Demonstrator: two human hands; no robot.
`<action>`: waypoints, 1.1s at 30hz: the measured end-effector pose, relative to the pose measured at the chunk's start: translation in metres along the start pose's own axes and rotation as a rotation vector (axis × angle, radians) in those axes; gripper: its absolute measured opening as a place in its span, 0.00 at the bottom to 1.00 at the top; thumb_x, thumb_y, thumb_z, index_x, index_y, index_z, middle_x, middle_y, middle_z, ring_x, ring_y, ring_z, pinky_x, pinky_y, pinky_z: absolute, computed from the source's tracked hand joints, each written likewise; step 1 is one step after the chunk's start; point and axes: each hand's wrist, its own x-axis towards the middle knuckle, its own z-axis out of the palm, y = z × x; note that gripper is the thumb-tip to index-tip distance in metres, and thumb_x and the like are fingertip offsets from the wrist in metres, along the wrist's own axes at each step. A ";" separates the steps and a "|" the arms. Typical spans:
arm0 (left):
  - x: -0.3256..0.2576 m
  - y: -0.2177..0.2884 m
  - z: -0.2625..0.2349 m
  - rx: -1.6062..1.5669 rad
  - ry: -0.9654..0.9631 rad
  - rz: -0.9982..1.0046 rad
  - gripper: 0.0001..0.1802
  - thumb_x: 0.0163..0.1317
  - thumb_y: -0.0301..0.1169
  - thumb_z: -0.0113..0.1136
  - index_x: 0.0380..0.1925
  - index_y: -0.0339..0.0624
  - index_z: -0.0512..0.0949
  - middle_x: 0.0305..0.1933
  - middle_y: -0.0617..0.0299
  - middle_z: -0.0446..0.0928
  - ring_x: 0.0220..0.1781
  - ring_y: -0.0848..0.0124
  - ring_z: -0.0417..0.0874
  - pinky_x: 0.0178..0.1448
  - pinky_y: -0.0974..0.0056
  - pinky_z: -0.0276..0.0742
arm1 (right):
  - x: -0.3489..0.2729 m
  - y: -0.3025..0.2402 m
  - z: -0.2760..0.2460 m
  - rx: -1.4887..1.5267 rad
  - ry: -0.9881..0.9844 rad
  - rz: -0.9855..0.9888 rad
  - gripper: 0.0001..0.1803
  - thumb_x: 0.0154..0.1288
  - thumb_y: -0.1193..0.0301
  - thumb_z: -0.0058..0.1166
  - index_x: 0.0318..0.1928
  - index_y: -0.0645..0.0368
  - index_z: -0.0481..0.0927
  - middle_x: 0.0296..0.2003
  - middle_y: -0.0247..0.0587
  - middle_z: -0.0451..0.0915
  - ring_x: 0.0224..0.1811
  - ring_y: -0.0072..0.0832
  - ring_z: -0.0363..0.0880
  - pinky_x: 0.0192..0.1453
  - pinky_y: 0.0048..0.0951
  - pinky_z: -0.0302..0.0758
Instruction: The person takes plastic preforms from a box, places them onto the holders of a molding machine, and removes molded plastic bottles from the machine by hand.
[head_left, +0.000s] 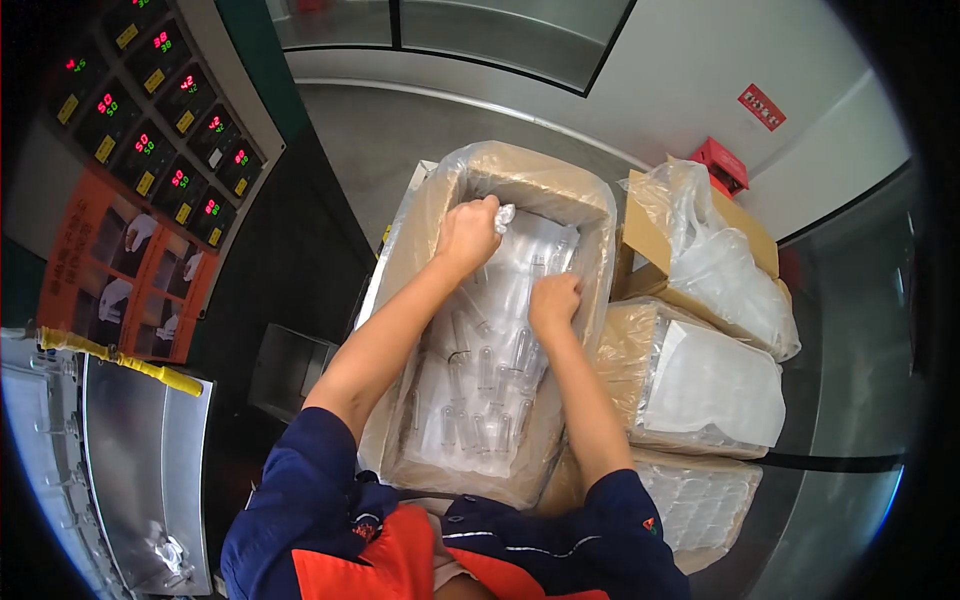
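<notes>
The left hand (468,232) is clenched on a bunch of the clear plastic liner (506,214) at the far end of the open cardboard box (590,215), holding it up off the contents. The right hand (553,303), at about four o'clock from the left, is curled down among the clear plastic tubes (480,385) that lie in the box; its fingers are closed, but whether they grip a tube or only the liner I cannot tell.

The tubes lie loosely in rows under and inside the liner, from the hands back toward the person's body at six o'clock. As far as the picture shows, the box is about full, so the work looks to be at an early stage: the liner is being gathered or opened, and nearly all the tubes remain inside. An exact count is not possible; perhaps a dozen tubes show plainly, with more blurred beneath the plastic.

At three o'clock of this box stand three more lined boxes: an open one with a crumpled bag (715,260), a closed one with a flat plastic sheet (700,385), and a third (700,500) nearest the person. That makes four boxes in all. At nine o'clock is a control panel (160,100) with red displays, and below it a yellow-wrapped bar (125,360).
</notes>
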 end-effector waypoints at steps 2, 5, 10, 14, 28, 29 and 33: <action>-0.006 -0.003 -0.002 -0.099 0.052 0.182 0.14 0.47 0.26 0.61 0.34 0.35 0.71 0.30 0.44 0.77 0.37 0.46 0.78 0.41 0.52 0.76 | -0.021 0.004 0.010 0.205 0.097 0.010 0.09 0.57 0.73 0.50 0.34 0.64 0.81 0.37 0.49 0.78 0.43 0.42 0.75 0.39 0.37 0.77; -0.036 0.007 0.008 -0.421 -0.283 0.096 0.18 0.41 0.20 0.63 0.36 0.36 0.73 0.30 0.45 0.78 0.42 0.47 0.78 0.45 0.54 0.76 | -0.036 0.018 0.005 0.509 0.197 0.002 0.07 0.54 0.77 0.51 0.33 0.66 0.79 0.33 0.56 0.78 0.40 0.49 0.76 0.39 0.45 0.76; -0.082 0.029 0.056 -0.741 -0.363 0.148 0.27 0.39 0.29 0.71 0.44 0.36 0.75 0.42 0.44 0.79 0.48 0.54 0.80 0.51 0.59 0.74 | -0.040 0.029 -0.027 0.693 0.297 -0.051 0.09 0.51 0.82 0.51 0.35 0.65 0.75 0.31 0.61 0.77 0.36 0.55 0.77 0.40 0.50 0.73; -0.083 0.051 0.069 -0.820 -0.287 0.098 0.21 0.44 0.24 0.64 0.43 0.37 0.77 0.41 0.44 0.78 0.45 0.51 0.79 0.49 0.58 0.74 | -0.039 0.042 -0.025 0.960 0.361 -0.033 0.14 0.51 0.83 0.53 0.40 0.64 0.74 0.30 0.53 0.79 0.34 0.45 0.80 0.39 0.40 0.75; -0.031 0.048 0.012 -1.237 -0.092 -0.476 0.09 0.45 0.22 0.58 0.30 0.34 0.77 0.28 0.60 0.79 0.28 0.72 0.78 0.33 0.66 0.73 | -0.043 0.011 -0.021 1.539 0.263 -0.305 0.41 0.42 0.72 0.69 0.59 0.62 0.64 0.52 0.47 0.72 0.55 0.37 0.71 0.59 0.36 0.66; -0.032 0.044 0.008 -1.257 0.004 -0.558 0.08 0.45 0.22 0.57 0.30 0.35 0.76 0.28 0.60 0.78 0.27 0.72 0.78 0.33 0.66 0.73 | -0.038 0.003 -0.021 1.663 0.081 -0.302 0.40 0.41 0.70 0.69 0.57 0.63 0.66 0.47 0.49 0.76 0.53 0.41 0.74 0.57 0.36 0.69; -0.030 0.021 -0.008 -1.364 0.105 -0.597 0.09 0.47 0.22 0.54 0.32 0.39 0.75 0.26 0.63 0.76 0.26 0.73 0.75 0.30 0.68 0.70 | -0.014 -0.025 -0.002 1.441 0.202 -0.282 0.35 0.44 0.71 0.66 0.54 0.66 0.67 0.39 0.52 0.79 0.47 0.45 0.77 0.53 0.37 0.71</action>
